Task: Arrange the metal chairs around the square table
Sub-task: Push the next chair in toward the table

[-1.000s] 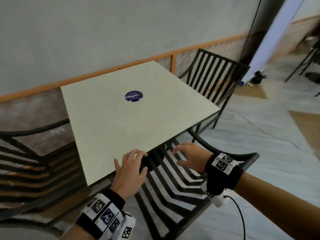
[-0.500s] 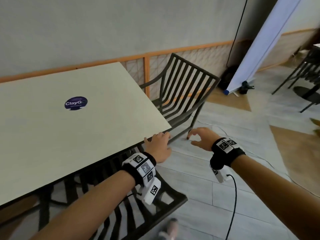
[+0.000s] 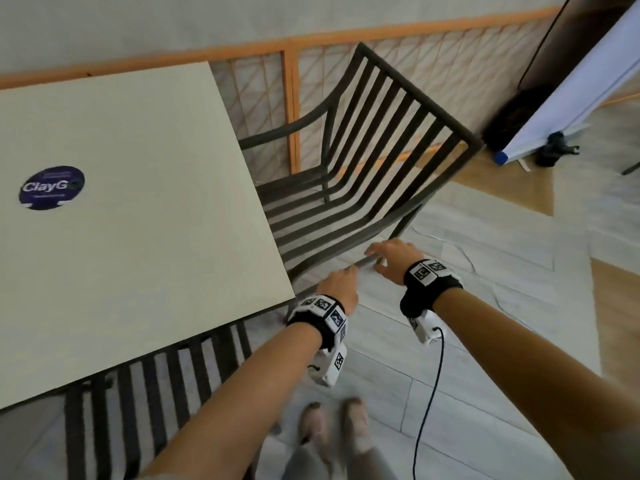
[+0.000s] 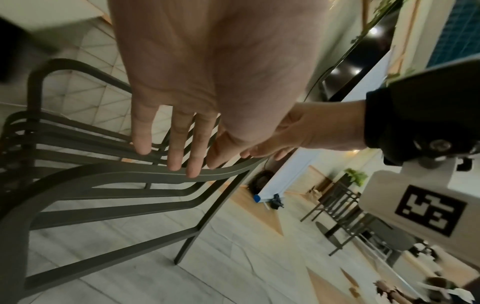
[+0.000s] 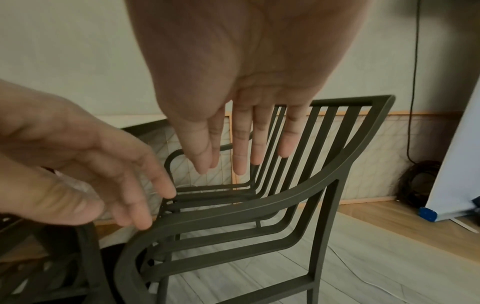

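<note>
The square cream table [image 3: 145, 209] with a blue round sticker fills the left of the head view. A dark slatted metal chair [image 3: 420, 94] stands at its right side, seat toward the table. Both hands hover at this chair's near armrest [image 5: 259, 205]. My left hand [image 3: 337, 285] has straight fingers, with its fingertips [image 4: 187, 170] at or just above the armrest [image 4: 130, 174]; I cannot tell if they touch. My right hand [image 3: 391, 258] is spread flat a little above the armrest, its fingers [image 5: 241, 160] holding nothing. A second metal chair [image 3: 74, 445] is tucked under the table's near side.
A low wall panel with orange rails [image 3: 292, 98] runs close behind the right chair. A white roll-up screen [image 3: 571, 84] leans at the far right with dark gear at its foot. My feet [image 3: 332, 427] stand on grey floorboards. More chairs [image 4: 337, 205] stand farther off.
My hands left the back of the near chair, passed the table corner and now reach the right chair's near armrest. The view swung right and closer to that chair.
</note>
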